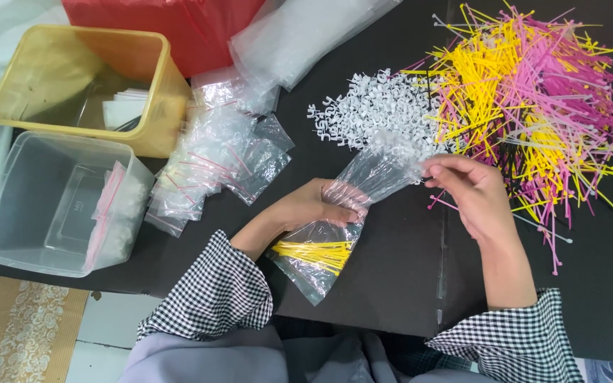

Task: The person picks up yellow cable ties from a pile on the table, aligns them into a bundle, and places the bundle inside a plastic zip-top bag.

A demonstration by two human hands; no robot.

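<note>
My left hand [318, 207] grips the middle of a clear plastic bag [335, 234] that holds a bundle of yellow sticks [317, 253] at its lower end. My right hand [473, 193] pinches the bag's open top end near a heap of small white clips [374, 113]. Just right of that hand lies a big pile of yellow and pink sticks [533, 99] on the black table [391, 284].
A stack of small clear zip bags [214, 159] lies left of my hands. A yellow tub [83, 85] and a clear plastic box [44, 202] stand at the table's left edge. Red plastic [179, 25] and larger clear bags [299, 35] lie at the back.
</note>
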